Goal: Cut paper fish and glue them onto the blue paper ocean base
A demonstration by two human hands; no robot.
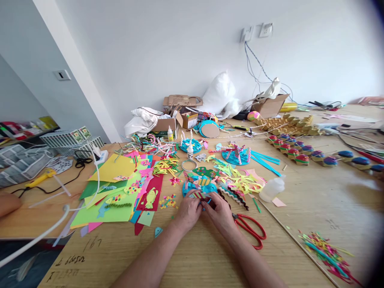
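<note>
My left hand (188, 211) and my right hand (219, 211) meet at the near edge of a blue paper craft disc (198, 187) covered with coloured cut-outs. Both hands have their fingers curled and pinched together on a small coloured piece (204, 199) at the disc's near rim. Red-handled scissors (249, 229) lie on the wooden table (315, 208) just right of my right wrist. A dark wavy paper strip (237, 198) lies beyond the right hand.
Coloured paper sheets (117, 188) and scraps spread to the left. A glue bottle (190, 151), a tape ring (189, 165), other blue discs (237, 155), a lying plastic bottle (271, 188), a thin stick (297, 244), shredded strips (327, 250), boxes (270, 105) and painted egg-carton pieces (300, 154) lie around.
</note>
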